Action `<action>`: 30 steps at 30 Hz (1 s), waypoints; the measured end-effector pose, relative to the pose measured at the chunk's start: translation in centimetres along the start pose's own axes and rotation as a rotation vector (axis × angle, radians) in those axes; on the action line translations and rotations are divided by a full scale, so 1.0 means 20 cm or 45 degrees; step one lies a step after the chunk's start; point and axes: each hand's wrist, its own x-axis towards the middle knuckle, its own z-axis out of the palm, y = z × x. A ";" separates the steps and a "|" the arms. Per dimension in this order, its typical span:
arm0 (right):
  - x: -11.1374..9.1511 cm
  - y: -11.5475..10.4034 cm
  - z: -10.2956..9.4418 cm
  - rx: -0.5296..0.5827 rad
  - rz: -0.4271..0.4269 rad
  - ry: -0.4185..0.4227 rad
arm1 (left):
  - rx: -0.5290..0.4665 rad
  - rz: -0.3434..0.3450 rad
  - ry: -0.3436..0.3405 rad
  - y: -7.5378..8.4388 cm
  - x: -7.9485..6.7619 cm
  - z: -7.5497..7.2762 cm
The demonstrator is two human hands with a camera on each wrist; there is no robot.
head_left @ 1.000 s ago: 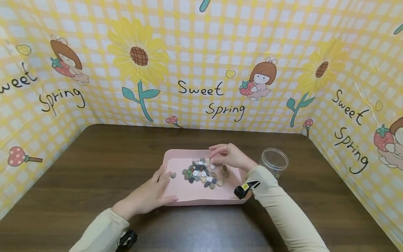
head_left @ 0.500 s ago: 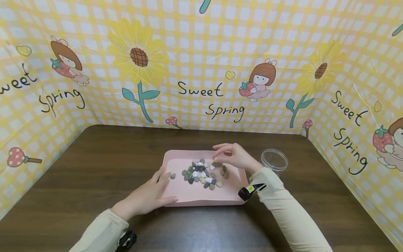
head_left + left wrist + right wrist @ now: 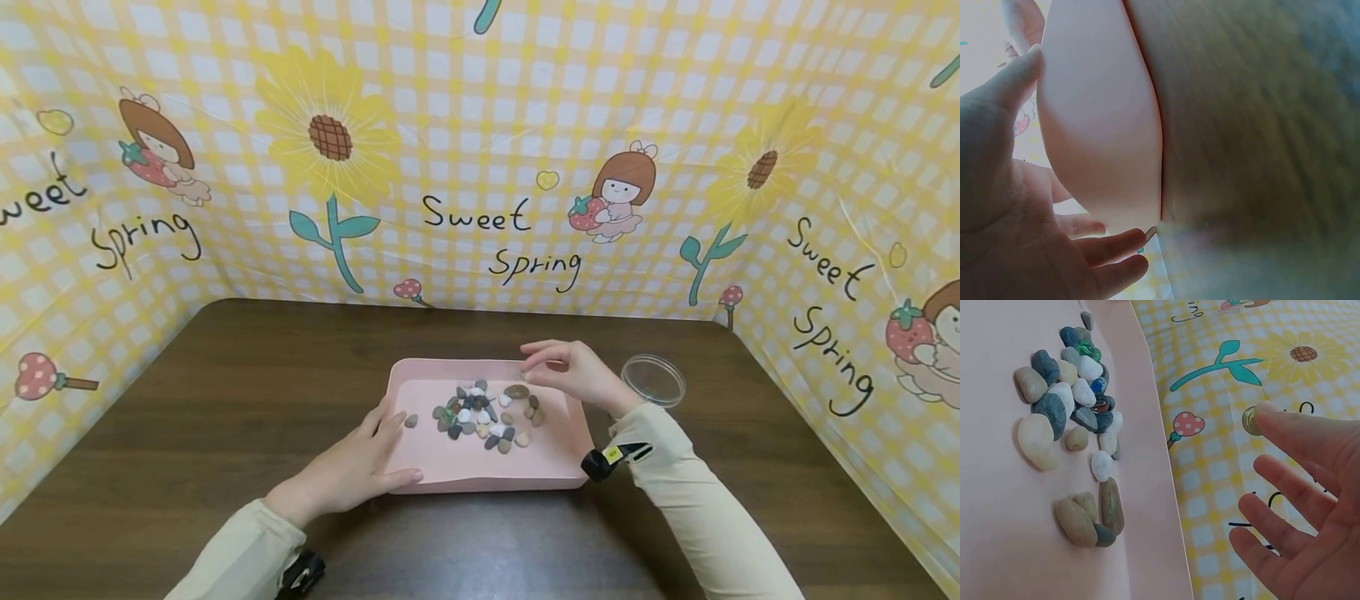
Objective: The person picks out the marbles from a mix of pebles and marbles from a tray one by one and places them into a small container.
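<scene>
In the head view a pink tray [image 3: 555, 454] holds pebbles [image 3: 466, 415] and a few glass marbles. My right hand [image 3: 576, 372] is over the tray's back right part. Between thumb and fingertip it pinches a small yellowish glass marble [image 3: 1252, 420], plain in the right wrist view; the other fingers stay extended. At the tray's left front corner rests my left hand [image 3: 347, 467], fingers fairly straight along the left side and thumb on the front rim. The left wrist view shows that thumb [image 3: 1022, 72] touching the rim. Right of the right hand stands a clear round jar [image 3: 654, 380], partly hidden by the sleeve.
A dark brown wooden table [image 3: 247, 392] carries the tray and jar. Yellow checked cloth [image 3: 465, 125] with printed flowers rises behind and at both sides. One grey pebble [image 3: 411, 421] lies apart near the left fingertips.
My right hand has moved to the right toward the jar, carrying the marble. A brown pebble that it covered now shows. The left hand and the tray have stayed in place.
</scene>
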 end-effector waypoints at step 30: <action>-0.15 0.05 -0.12 0.026 0.074 0.088 | -0.016 -0.007 -0.016 -0.01 0.00 0.01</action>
